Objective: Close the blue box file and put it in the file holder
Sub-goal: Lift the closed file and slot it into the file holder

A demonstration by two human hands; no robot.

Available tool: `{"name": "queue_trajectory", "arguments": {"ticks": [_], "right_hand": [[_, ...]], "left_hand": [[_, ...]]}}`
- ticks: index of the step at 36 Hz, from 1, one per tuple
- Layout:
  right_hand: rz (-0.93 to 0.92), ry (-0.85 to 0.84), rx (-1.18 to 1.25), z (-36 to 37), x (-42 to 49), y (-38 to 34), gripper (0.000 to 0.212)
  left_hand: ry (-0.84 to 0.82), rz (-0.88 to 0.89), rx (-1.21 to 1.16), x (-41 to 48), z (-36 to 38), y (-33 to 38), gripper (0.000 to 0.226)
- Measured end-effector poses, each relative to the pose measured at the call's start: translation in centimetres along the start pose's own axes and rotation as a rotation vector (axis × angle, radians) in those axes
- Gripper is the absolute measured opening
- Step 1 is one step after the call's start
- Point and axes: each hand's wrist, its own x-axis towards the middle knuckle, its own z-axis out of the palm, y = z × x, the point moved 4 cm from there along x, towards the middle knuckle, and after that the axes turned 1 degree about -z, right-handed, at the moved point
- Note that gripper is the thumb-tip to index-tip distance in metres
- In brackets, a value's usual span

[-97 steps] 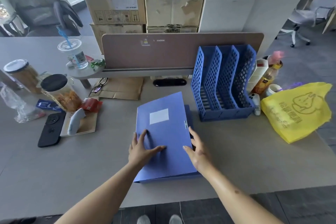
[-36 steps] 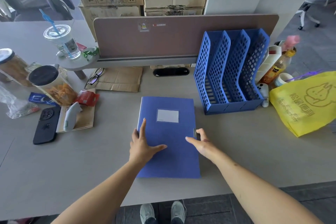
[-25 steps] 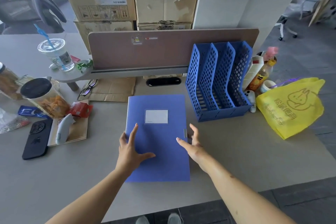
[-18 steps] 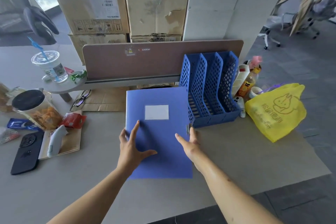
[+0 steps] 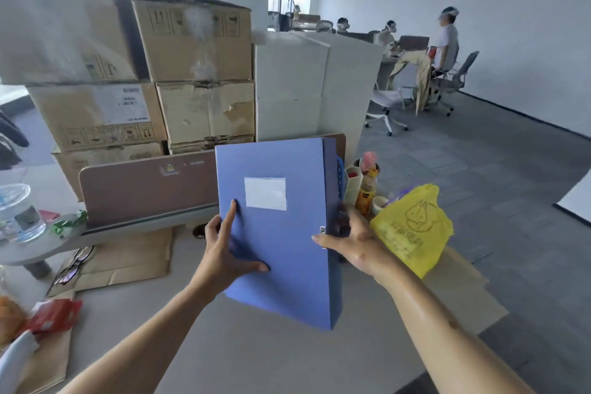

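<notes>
Both hands grip the closed blue box file [image 5: 281, 233], which is off the desk [image 5: 256, 355], upright and tilted slightly. On its left edge the left hand [image 5: 224, 253] clamps it, thumb and forefinger spread across the front cover, the other fingers hidden behind. On its right edge the right hand [image 5: 355, 241] holds the spine side, thumb on the front near the small clasp, fingers wrapped behind. Just behind the file's right side, only a sliver of the blue file holder [image 5: 340, 176] shows. Further right, a yellow bag [image 5: 412, 227] lies on the desk.
</notes>
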Motion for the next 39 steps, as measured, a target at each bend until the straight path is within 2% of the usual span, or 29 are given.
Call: {"name": "queue_trajectory", "arguments": {"ticks": [2, 6, 10, 13, 15, 18, 23, 26, 30, 34, 39], "right_hand": [[0.009, -0.003, -0.073, -1.2, -0.4, -0.8, 0.058], [-0.034, 0.161, -0.223, -2.6, -1.2, -2.4, 0.066], [-0.016, 0.307, -0.418, -2.9, -1.6, -2.6, 0.058], [-0.015, 0.364, -0.440, -3.0, -0.9, -1.8, 0.065], [-0.007, 0.366, -0.423, -2.8, -0.3, -1.2, 0.071], [-0.022, 0.358, -0.410, -2.2, 0.6, -0.8, 0.073], [-0.101, 0.387, -0.353, -1.3, 2.4, -0.6, 0.078], [-0.091, 0.383, -0.392, -1.0, 3.9, -0.4, 0.074], [-0.118, 0.364, -0.371, -0.5, 6.1, 0.3, 0.068], [-0.115, 0.348, -0.304, 0.6, 8.3, 1.7, 0.079], [-0.066, 0.357, -0.215, 2.4, 9.9, 3.4, 0.059]], "left_hand": [[-0.060, 0.008, -0.024, 1.0, 0.8, 1.0, 0.138], [-0.167, 0.016, -0.076, 3.3, 2.9, 3.1, 0.133], [-0.162, -0.081, -0.305, 5.5, 4.1, 6.3, 0.119], [-0.204, -0.102, -0.423, 7.3, 4.7, 8.3, 0.106], [-0.279, -0.109, -0.452, 8.3, 5.2, 9.8, 0.105], [-0.359, -0.140, -0.433, 10.0, 5.9, 10.5, 0.110], [-0.369, -0.176, -0.385, 12.2, 6.1, 10.0, 0.114], [-0.366, -0.199, -0.348, 13.4, 5.7, 9.8, 0.114], [-0.372, -0.207, -0.302, 15.0, 5.0, 9.6, 0.125], [-0.352, -0.176, -0.250, 16.3, 4.6, 9.3, 0.124], [-0.367, -0.125, -0.153, 17.3, 4.5, 8.1, 0.130]]}}
